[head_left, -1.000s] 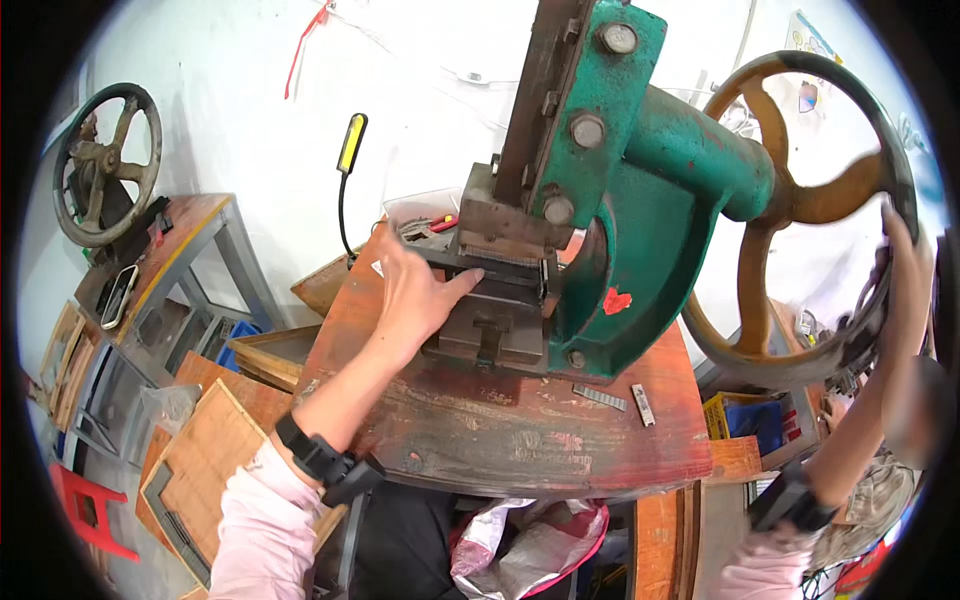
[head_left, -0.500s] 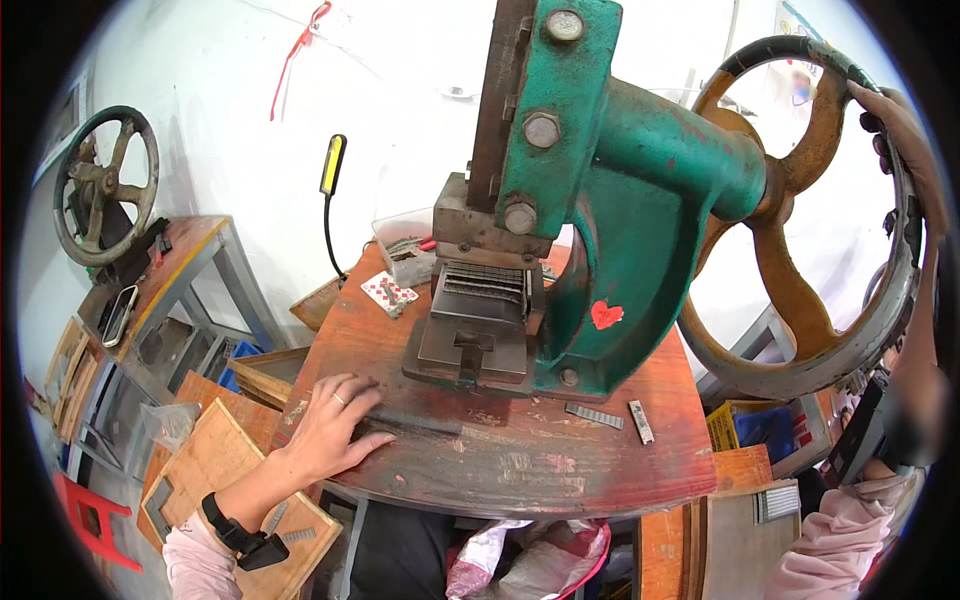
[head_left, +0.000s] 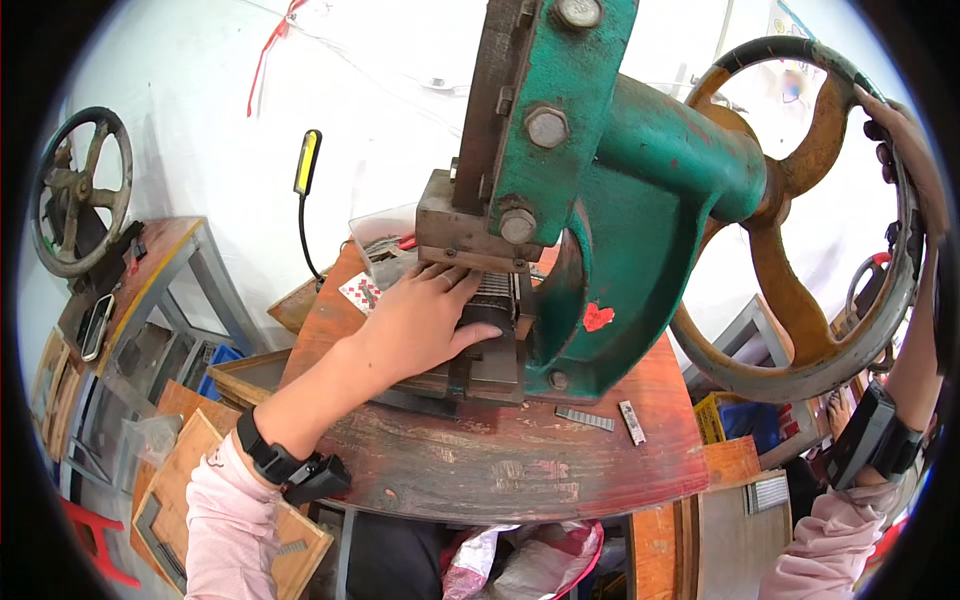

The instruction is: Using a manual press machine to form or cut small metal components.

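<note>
A green hand press (head_left: 560, 130) stands on a worn wooden table (head_left: 470, 470). My left hand (head_left: 425, 315) reaches over the press's metal die block (head_left: 500, 360), its fingers extended close under the ram block (head_left: 465, 230) and its thumb spread apart over the die. The fingertips lie at a row of ribbed metal strips (head_left: 497, 288), partly hidden by the hand and the ram. At the far right my right hand (head_left: 908, 135) is closed round the rim of the press's large handwheel (head_left: 765, 270).
Two small metal pieces (head_left: 631, 422) lie right of the die. Behind it sits a clear plastic box (head_left: 385, 245) beside a playing card (head_left: 358, 290). A yellow-black lamp (head_left: 307, 165) rises at the back. Wooden trays (head_left: 215, 470) flank the table, and another handwheel (head_left: 80, 190) stands left.
My left hand has moved from the table's left front up and rightward onto the die block under the ram. My right hand remains on the wheel rim. The view has shifted slightly.
</note>
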`<state>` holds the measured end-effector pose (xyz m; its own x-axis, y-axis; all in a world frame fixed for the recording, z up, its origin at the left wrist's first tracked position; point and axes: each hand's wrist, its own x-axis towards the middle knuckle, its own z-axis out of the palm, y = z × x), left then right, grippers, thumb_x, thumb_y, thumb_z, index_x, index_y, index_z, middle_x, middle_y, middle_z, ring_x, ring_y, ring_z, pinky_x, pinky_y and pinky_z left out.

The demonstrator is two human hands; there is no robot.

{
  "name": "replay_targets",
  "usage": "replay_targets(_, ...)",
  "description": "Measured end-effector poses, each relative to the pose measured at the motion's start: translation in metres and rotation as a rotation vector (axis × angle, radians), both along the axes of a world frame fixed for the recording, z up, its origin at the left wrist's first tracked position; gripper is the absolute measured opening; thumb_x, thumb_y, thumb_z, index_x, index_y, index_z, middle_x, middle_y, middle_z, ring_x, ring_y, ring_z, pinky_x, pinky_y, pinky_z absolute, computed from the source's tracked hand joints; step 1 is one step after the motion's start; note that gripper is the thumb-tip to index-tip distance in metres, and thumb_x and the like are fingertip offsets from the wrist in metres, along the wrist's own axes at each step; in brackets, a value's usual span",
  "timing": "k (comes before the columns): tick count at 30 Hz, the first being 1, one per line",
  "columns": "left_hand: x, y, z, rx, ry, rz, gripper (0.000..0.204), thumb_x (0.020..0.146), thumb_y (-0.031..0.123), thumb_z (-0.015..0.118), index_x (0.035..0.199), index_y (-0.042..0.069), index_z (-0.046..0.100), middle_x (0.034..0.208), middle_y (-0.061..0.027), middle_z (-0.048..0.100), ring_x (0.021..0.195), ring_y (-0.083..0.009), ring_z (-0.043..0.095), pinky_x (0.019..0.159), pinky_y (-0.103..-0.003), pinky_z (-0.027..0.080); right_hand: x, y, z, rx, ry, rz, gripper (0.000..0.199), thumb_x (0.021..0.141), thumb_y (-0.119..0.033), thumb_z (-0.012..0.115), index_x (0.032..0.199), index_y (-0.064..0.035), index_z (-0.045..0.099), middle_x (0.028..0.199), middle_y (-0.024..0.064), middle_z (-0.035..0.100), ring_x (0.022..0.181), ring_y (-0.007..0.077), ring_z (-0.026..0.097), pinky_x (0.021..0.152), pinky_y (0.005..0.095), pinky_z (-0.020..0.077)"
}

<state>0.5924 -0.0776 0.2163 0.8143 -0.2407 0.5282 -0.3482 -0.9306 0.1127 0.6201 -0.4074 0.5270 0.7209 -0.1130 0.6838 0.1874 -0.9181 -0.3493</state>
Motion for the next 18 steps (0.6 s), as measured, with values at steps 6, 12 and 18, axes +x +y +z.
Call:
replay_targets(6,-0.011,-0.008,-0.008,0.188,-0.11,0.044,0.043,0.084,0.027,0.061,0.113,-0.005,0.057,0.111,-0.0229,0.055,0.106,-0.0355,0.051,0.091,-0.042,0.044,-0.005,-0.002,-0.001,0.042,0.022,-0.004,0.041,0.083,-0.037,0.067,0.08,0.0036,0.064,0.06,0.0045,0.055,0.052,0.0126,0.052,0.048,0.0237,0.0401)
replay_targets(12,-0.009,-0.015,-0.005,0.298,-0.121,0.123,0.04,0.086,0.015,0.058,0.118,-0.009,0.052,0.11,-0.0228,0.053,0.1,-0.036,0.051,0.089,-0.044,0.043,-0.011,0.01,-0.008,0.043,-0.008,0.034,0.039,0.086,-0.035,0.064,0.083,0.0035,0.065,0.062,0.0047,0.056,0.053,0.012,0.05,0.047,0.025,0.0386)
replay_targets(18,-0.019,-0.029,-0.004,0.201,-0.091,0.128,0.044,0.084,0.013,0.059,0.12,-0.011,0.049,0.105,-0.0278,0.051,0.097,-0.0386,0.049,0.086,-0.045,0.042,-0.024,0.006,-0.011,-0.017,0.091,0.255,0.039,0.087,-0.036,0.063,0.085,0.0028,0.066,0.066,0.0054,0.058,0.054,0.0116,0.051,0.048,0.0246,0.038)
